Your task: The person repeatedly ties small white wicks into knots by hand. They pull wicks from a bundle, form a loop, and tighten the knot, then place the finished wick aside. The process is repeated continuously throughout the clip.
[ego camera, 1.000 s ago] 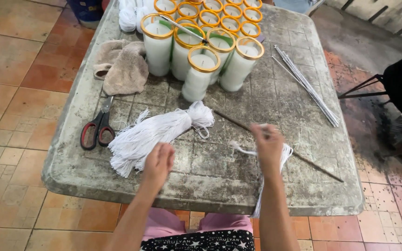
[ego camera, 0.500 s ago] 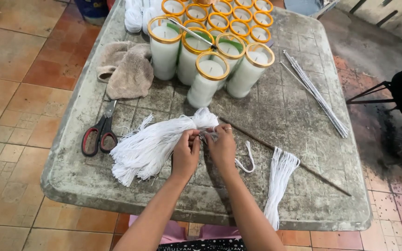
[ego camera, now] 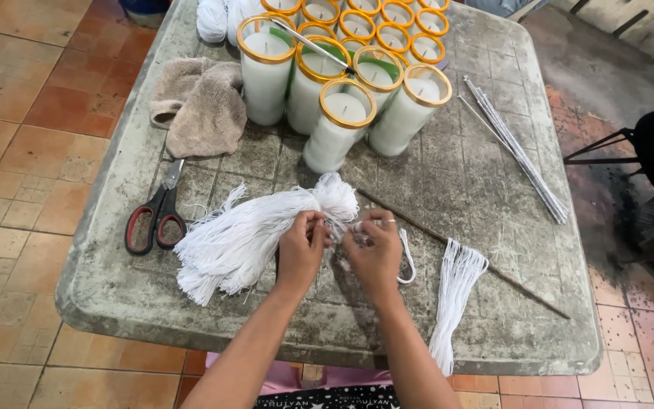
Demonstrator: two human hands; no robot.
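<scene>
On the stone table (ego camera: 493,303), white string bundle (ego camera: 251,235), tied, frayed ends.

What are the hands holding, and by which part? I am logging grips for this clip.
Both the left hand and right hand pinch strands at the bound end of the big white string bundle.

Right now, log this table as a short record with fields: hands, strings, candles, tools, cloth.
left hand: left hand pinches strands at the tied end of the large white string bundle
right hand: right hand pinches strands beside the left hand
cut strings: small white string bunch lies right of the hands, draped over the table's near edge
candles: glass jar candles with gold rims, clustered at the far side
tools: red-handled scissors at left; thin dark stick; bundle of thin rods at right
cloth: beige rag
surface: worn stone table
</scene>
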